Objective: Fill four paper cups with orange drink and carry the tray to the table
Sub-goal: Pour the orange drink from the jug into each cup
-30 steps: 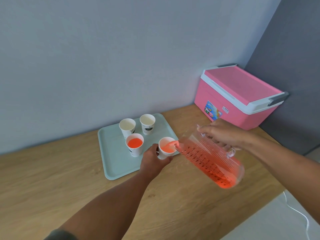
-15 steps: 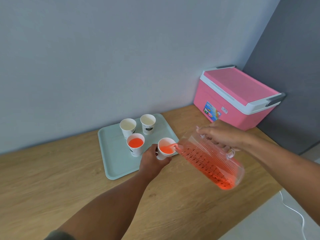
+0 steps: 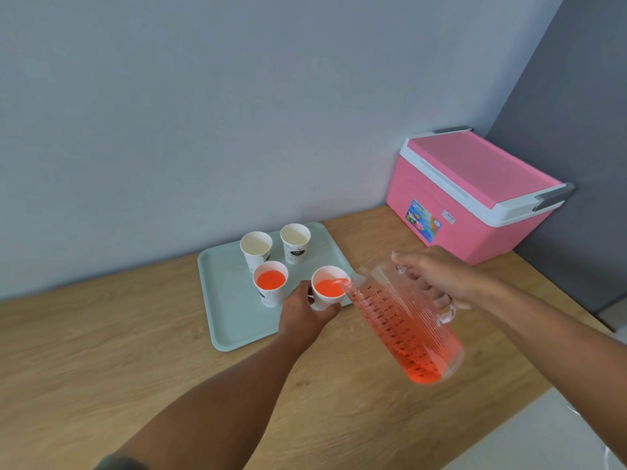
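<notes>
- Step: filling cup two of four. Right hand [image 3: 437,278] clenched on the handle of the clear ribbed plastic measuring jug [image 3: 403,323], spout at the rim of the white paper cup [image 3: 328,289].
- Left hand [image 3: 303,315] wraps that cup, at the near-right edge of the pale green plastic tray [image 3: 230,320].
- Front-left cup [image 3: 270,283] full; two rear cups [image 3: 258,247] empty.
- Next: level the jug, move to rear cups.
- Pink plastic cooler box [image 3: 475,195] stands well right; wooden counter [image 3: 101,351] edge is near the jug.
</notes>
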The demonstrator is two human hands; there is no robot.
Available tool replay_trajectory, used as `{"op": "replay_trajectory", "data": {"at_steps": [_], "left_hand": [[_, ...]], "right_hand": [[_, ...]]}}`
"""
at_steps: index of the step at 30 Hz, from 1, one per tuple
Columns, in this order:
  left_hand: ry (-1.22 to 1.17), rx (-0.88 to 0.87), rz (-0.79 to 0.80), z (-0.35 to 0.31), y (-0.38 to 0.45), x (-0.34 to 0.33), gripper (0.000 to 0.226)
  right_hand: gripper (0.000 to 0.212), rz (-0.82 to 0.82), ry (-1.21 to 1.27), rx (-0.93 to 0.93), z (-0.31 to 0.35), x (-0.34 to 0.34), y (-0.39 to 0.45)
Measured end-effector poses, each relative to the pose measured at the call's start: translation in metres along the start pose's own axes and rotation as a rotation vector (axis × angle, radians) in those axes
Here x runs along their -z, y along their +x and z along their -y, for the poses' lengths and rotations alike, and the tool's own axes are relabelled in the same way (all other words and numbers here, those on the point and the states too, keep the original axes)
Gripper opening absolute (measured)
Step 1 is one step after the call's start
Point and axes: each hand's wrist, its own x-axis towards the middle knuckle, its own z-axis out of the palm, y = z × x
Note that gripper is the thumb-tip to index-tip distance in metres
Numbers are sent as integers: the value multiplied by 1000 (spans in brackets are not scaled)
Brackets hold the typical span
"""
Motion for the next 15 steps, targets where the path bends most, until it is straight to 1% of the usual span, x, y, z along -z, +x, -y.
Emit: {"op": "replay_trajectory", "data": {"at_steps": [4,8,15], "left_hand": [[9,-2,-22,0,6,-1,63],[19,2,-24,-1,11,-2,62],[46,18,-27,3,12,-4,60]], "right_hand": [[52,-6,111,-51,-12,-4,7],[52,16,183,-83,-18,-7,13],[51,11,117,-55,-9,-4,14]]}}
